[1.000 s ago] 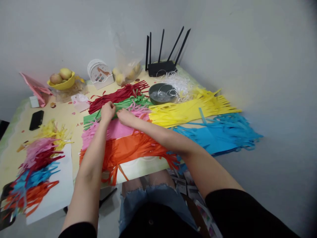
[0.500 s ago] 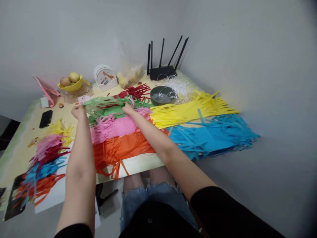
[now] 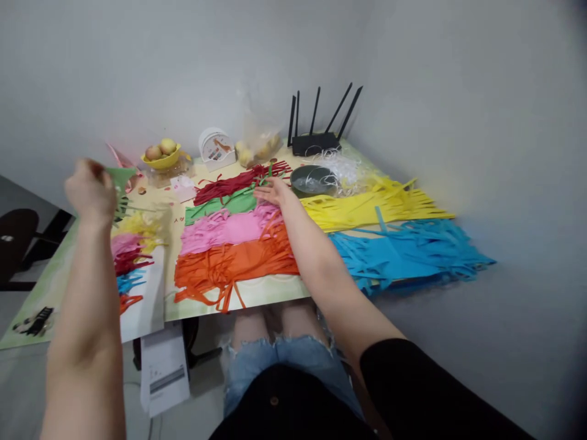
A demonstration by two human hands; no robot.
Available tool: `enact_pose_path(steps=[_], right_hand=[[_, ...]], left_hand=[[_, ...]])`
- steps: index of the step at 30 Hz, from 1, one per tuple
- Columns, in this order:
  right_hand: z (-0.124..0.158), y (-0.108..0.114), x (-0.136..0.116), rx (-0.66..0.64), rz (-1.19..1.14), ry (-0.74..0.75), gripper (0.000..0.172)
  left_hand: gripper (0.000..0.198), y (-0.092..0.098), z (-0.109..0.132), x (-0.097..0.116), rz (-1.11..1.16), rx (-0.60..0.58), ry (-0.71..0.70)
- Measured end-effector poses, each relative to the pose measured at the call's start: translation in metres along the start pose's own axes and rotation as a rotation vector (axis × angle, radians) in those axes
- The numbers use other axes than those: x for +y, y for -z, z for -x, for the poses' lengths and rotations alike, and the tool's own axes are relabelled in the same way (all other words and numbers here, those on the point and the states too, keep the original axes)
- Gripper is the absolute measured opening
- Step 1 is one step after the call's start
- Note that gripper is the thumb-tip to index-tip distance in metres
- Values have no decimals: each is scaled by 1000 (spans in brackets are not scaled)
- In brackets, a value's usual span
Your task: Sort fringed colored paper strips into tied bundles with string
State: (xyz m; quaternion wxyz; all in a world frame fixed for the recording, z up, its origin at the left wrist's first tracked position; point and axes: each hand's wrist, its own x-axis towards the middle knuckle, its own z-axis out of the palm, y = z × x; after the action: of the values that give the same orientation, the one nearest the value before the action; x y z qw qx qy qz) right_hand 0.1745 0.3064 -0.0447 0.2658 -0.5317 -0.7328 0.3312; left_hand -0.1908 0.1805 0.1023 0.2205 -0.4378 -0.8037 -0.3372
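Observation:
My left hand [image 3: 89, 189] is raised at the far left, fingers pinched on a green paper strip [image 3: 120, 178] that trails to its right. My right hand [image 3: 274, 192] lies flat with fingers stretched out on the right end of the green fringed paper [image 3: 220, 205]. Around that sheet lie a dark red fringed paper [image 3: 229, 183] behind it, then a pink one [image 3: 224, 227] and an orange one [image 3: 229, 264] toward me. Under my left arm sits a pile of loose coloured strips [image 3: 132, 244] on a white sheet.
Yellow fringed paper [image 3: 367, 205] and blue fringed paper [image 3: 403, 253] cover the table's right side. At the back stand a grey bowl [image 3: 308, 179], white shreds, a black router [image 3: 316, 142], a bag of fruit, a round clock and a yellow fruit bowl [image 3: 161, 157]. Walls close in on the right.
My left hand has pulled a green strip away from the sheet and swung it up and left. My right hand stayed pressed on the green paper. The view shifted left.

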Motion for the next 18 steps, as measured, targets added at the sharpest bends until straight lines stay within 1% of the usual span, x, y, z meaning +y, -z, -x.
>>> enact_pose_path(steps=[3,4,6,7,8,10,11,13,15,16,18], right_hand=[[35,9,-36,89,-7,32,42],[51,9,-51,119,-6,68,43],[87,6,-80,176,6,191,43],[105,3,-93,203,39,300,46],[123,-2,-103,238,72,387,52],[152,-12,-114,202,106,514,64],[163,-16,-115,178,111,540,62],[178,-18,-111,128,103,526,41],[186,-11,-102,83,51,479,22],[190,-4,-97,48,4,470,18],[197,13,-90,-13,-96,501,16]], left_hand=[[19,11,37,22,-89,-240,-390],[19,13,53,31,-74,-291,-484],[15,17,84,50,27,-359,-599],[14,19,100,58,88,-390,-638],[15,22,114,66,152,-419,-665],[17,32,140,77,283,-481,-685],[18,37,150,80,349,-509,-681],[20,49,166,83,471,-550,-655],[22,60,176,81,574,-572,-599],[25,64,179,80,618,-599,-572],[30,69,183,76,699,-712,-532]])
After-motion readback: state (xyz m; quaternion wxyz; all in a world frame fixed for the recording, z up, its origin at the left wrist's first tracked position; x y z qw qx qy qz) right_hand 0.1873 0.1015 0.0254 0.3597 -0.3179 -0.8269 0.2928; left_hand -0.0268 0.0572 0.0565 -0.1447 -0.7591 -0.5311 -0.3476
